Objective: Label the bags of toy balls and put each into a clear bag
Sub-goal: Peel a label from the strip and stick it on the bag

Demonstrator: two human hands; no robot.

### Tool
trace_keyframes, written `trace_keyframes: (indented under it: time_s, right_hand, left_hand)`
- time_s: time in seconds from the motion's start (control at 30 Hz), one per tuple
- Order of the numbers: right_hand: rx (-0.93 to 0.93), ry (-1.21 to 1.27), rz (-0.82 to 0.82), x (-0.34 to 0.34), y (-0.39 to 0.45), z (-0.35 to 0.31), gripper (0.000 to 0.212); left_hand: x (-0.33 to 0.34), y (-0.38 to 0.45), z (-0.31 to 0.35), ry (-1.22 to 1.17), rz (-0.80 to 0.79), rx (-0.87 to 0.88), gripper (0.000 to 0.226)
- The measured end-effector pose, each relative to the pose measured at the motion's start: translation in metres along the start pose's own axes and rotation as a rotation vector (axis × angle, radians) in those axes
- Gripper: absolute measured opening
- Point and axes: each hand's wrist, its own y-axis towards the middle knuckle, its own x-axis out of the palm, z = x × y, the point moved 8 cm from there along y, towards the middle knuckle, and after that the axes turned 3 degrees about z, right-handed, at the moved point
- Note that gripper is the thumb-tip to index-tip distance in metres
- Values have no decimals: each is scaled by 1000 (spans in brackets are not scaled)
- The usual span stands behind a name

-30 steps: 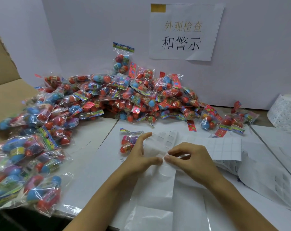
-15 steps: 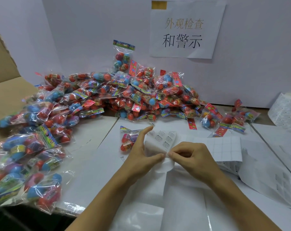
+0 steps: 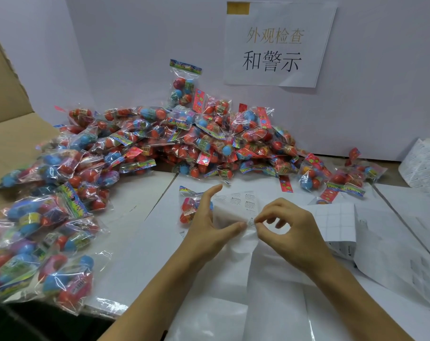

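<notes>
A label strip (image 3: 238, 205) is held curled above a clear bag (image 3: 233, 279), beside 1 bag of red and blue balls (image 3: 190, 210).

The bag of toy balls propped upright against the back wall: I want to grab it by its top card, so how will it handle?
The upright bag would probably hang floppy, since its film is thin and crinkled. It looks bottom-heavy, with the balls filling its lower part, so it may swing. It leans on the wall above the pile, so a nudge would likely topple it.

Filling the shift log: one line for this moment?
left hand: steadies label sheet | right hand: pinches its edge | ball bag: unlabelled
</notes>
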Motion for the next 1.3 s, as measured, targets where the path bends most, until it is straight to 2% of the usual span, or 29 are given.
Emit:
trace_keyframes:
  time_s: [0.2,0.37,0.5,0.63,0.83,1.07,1.13,1.2,1.3]
  right_hand:
    - [-5,-7,-70,4,-2,2,7]
    - [20,-62,-134,11,-4,8,11]
    - [64,-57,-188,16,-5,15,6]
    - [82,-78,-266,21,-4,19,4]
    - [105,-66,-255,21,-4,19,10]
    - [89,-33,-199,16,-4,14,22]
    - [96,-40,-156,13,-3,13,19]
    - [121,-23,-63,5,1,16,17]
    - [175,8,177,-22,5,23,19]
  left_hand:
    - [4,0,0,10,-78,44,85]
    - [6,0,1,106,-124,90,87]
    - [8,-3,5,218,-156,145,92]
    - [14,-6,7,232,-174,163,93]
    - [18,-6,2,219,-193,147,95]
    - [16,-4,0,205,-171,145,91]
    - [15,-4,1,201,-153,137,90]
    - [11,-2,2,219,-109,143,88]
    - [10,-1,-1,301,-112,134,95]
